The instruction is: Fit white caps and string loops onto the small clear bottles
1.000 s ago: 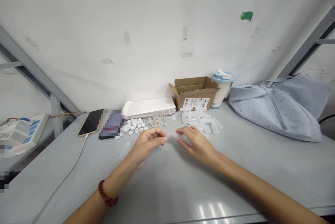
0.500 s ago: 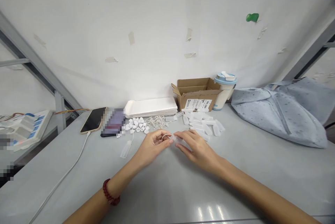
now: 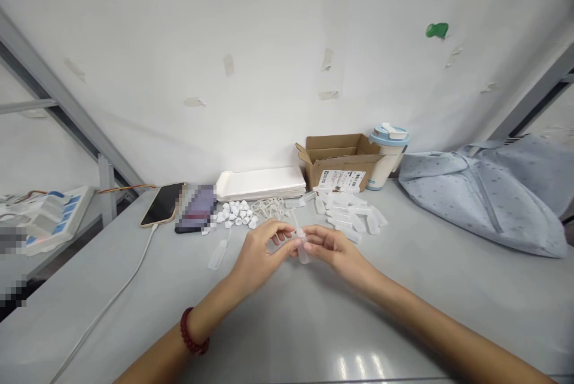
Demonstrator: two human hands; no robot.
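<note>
My left hand (image 3: pixel 260 252) and my right hand (image 3: pixel 334 246) meet over the grey table (image 3: pixel 403 294), both pinching one small translucent plastic bottle (image 3: pixel 303 253) held roughly upright between the fingertips. A thin white loop piece (image 3: pixel 296 224) sticks up from the bottle's top. Just behind the hands lie a pile of small white caps (image 3: pixel 235 214), a tangle of thin white loops (image 3: pixel 271 207) and a heap of empty translucent bottles (image 3: pixel 352 212). One finished bottle (image 3: pixel 217 254) lies alone to the left of my left hand.
A phone (image 3: pixel 162 204) on a white cable (image 3: pixel 112 297) and a dark pouch lie at the back left. A stack of white trays (image 3: pixel 260 183), an open cardboard box (image 3: pixel 338 160), a lidded cup (image 3: pixel 388 148) and a blue cloth bag (image 3: pixel 488 192) stand along the wall.
The hands have drawn closer together and slightly nearer me. The bottle has turned from lying between the fingers to upright, and the loop piece now stands at its top.
</note>
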